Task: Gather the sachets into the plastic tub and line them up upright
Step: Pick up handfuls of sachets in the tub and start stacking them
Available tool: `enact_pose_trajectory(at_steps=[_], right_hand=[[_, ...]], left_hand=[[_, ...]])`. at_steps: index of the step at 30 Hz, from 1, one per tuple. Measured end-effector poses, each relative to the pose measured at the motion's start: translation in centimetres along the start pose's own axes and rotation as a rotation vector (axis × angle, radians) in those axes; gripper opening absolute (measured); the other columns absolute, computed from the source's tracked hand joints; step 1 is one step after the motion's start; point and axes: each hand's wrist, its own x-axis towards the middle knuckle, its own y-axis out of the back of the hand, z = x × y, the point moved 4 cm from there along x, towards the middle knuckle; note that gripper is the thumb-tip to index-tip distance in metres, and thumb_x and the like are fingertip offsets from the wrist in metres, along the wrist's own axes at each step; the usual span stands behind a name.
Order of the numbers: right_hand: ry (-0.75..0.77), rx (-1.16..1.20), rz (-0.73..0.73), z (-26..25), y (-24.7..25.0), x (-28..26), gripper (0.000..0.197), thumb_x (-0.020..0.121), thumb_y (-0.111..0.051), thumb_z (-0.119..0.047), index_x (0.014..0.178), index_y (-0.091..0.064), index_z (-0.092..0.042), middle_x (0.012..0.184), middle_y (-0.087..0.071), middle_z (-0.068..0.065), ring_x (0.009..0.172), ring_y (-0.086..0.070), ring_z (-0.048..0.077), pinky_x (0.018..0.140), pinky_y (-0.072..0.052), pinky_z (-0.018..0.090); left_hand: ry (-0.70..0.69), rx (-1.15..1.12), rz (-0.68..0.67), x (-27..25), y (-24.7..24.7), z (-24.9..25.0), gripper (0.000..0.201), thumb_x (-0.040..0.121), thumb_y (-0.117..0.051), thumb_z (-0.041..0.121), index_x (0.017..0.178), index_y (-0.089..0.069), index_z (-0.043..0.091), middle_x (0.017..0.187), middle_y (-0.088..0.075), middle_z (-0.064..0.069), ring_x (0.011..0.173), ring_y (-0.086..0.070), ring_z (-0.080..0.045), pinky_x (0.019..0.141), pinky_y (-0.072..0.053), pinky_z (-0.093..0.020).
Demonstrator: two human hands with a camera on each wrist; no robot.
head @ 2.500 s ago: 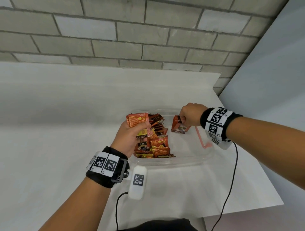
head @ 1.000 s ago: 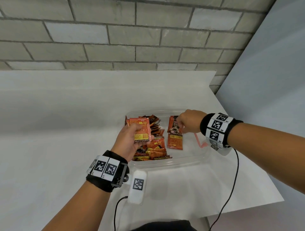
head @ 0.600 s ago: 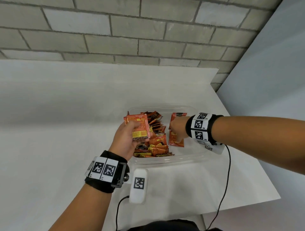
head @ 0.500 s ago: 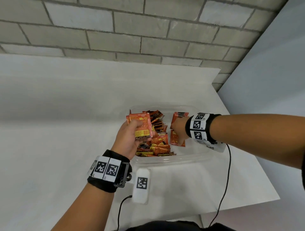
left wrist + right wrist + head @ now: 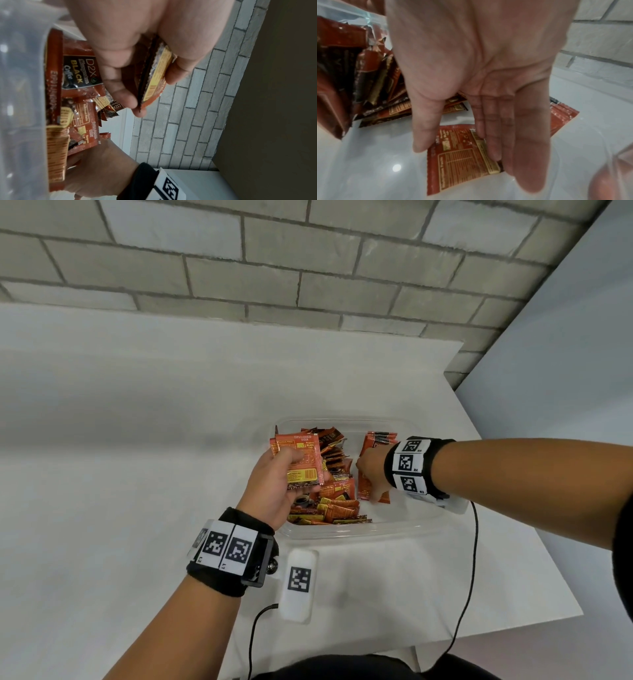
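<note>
White table [image 5: 102, 474], clear tub [image 5: 356, 530] atop

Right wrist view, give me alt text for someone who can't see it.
A right hand reaches down with straight fingers onto a red sachet lying flat on the clear plastic tub floor. More sachets are heaped at left.

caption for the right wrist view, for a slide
Right hand reaching with straight fingers onto a flat coffee sachet in the plastic tub.

A clear plastic tub [image 5: 349, 530] holds red-orange coffee sachets [image 5: 334, 501] heaped loosely at its left side. One sachet [image 5: 462, 155] lies flat on the tub floor, printed back up, right of the heap.
</note>
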Motion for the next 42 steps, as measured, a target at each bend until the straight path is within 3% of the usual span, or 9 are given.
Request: enact_pose_trajectory(at_steps=[5,9,13,17,19,23,27,35,42], right_hand=[[0.024,-0.091,-0.061,-0.8,-0.2,0.7,0.066,0.088,-0.059,-0.047,0.139,-0.040,-0.009,0.131,-0.052,0.006,0.118,-0.053,0.022,0.090,-0.047,0.033],[0.047,-0.087,-0.049,-0.6,-0.3,0.6,0.050,0.091,-0.056,-0.040,0.131,-0.048,-0.010,0.104,-0.052,0.006,0.091,-0.050,0.019,0.079,-0.046,0.030],[0.059,-0.060,0.012,1.0,-0.2,0.6,0.022,0.092,-0.050,-0.029,0.089,-0.061,-0.010,0.073,-0.053,-0.001,0.082,-0.053,0.020,0.079,-0.052,0.031],[0.004,-0.001,0.104,3.6,0.5,0.1,0.020,0.095,-0.046,-0.019,0.101,-0.061,-0.008,0.081,-0.056,0.003,0.071,-0.051,0.017,0.064,-0.046,0.025],[-0.053,0.034,0.159,4.9,0.7,0.0,0.012,0.094,-0.049,-0.015,0.095,-0.059,-0.010,0.070,-0.046,0.000,0.057,-0.043,0.013,0.050,-0.036,0.022],[-0.125,0.077,0.215,6.0,0.5,0.0,0.022,0.092,-0.051,-0.009,0.071,-0.046,-0.010,0.065,-0.040,0.000,0.052,-0.040,0.013,0.045,-0.031,0.022],[-0.118,0.079,0.236,5.8,0.5,0.6,0.008,0.090,-0.051,-0.005,0.084,-0.056,-0.007,0.066,-0.040,0.001,0.052,-0.040,0.014,0.046,-0.031,0.022],[-0.068,-0.033,0.298,5.2,0.7,1.1,0.011,0.088,-0.051,0.001,0.085,-0.049,-0.009,0.066,-0.039,0.001,0.052,-0.038,0.014,0.044,-0.028,0.024],[-0.076,-0.028,0.322,5.7,0.4,1.2,0.014,0.090,-0.053,-0.007,0.103,-0.056,-0.010,0.066,-0.038,-0.001,0.061,-0.043,0.018,0.046,-0.028,0.024]], left_hand=[[0.006,-0.003,0.003,0.0,0.0,0.0,0.016,0.096,-0.041,0.006,0.107,-0.051,0.009,0.088,-0.069,-0.013,0.072,-0.070,-0.030,0.054,-0.053,-0.028],[0.002,-0.001,0.010,0.1,0.1,0.0,0.017,0.096,-0.041,0.006,0.109,-0.051,0.008,0.089,-0.068,-0.014,0.072,-0.070,-0.030,0.053,-0.053,-0.027],[0.003,0.016,0.010,0.1,0.0,0.0,0.016,0.096,-0.042,0.006,0.107,-0.052,0.010,0.088,-0.069,-0.012,0.072,-0.070,-0.029,0.055,-0.053,-0.028],[0.003,0.016,0.007,0.1,-0.1,0.0,0.015,0.095,-0.042,0.005,0.105,-0.052,0.010,0.083,-0.070,-0.010,0.071,-0.070,-0.029,0.056,-0.053,-0.029],[0.005,0.016,0.006,0.1,-0.1,-0.1,0.014,0.096,-0.042,0.006,0.106,-0.051,0.010,0.081,-0.071,-0.010,0.072,-0.070,-0.029,0.055,-0.053,-0.028],[0.010,0.013,0.010,0.1,0.0,-0.1,0.014,0.096,-0.042,0.006,0.106,-0.051,0.010,0.085,-0.070,-0.011,0.073,-0.070,-0.030,0.056,-0.053,-0.028],[0.015,0.022,0.010,0.0,0.0,-0.1,0.015,0.096,-0.042,0.006,0.108,-0.050,0.009,0.087,-0.069,-0.012,0.073,-0.070,-0.030,0.057,-0.053,-0.029],[0.013,0.016,0.011,0.2,0.1,-0.2,0.014,0.096,-0.042,0.006,0.106,-0.051,0.010,0.087,-0.069,-0.012,0.073,-0.070,-0.030,0.057,-0.053,-0.029],[0.009,0.022,0.012,0.3,0.1,-0.2,0.015,0.096,-0.042,0.006,0.106,-0.052,0.009,0.082,-0.071,-0.010,0.072,-0.071,-0.029,0.057,-0.052,-0.029]])
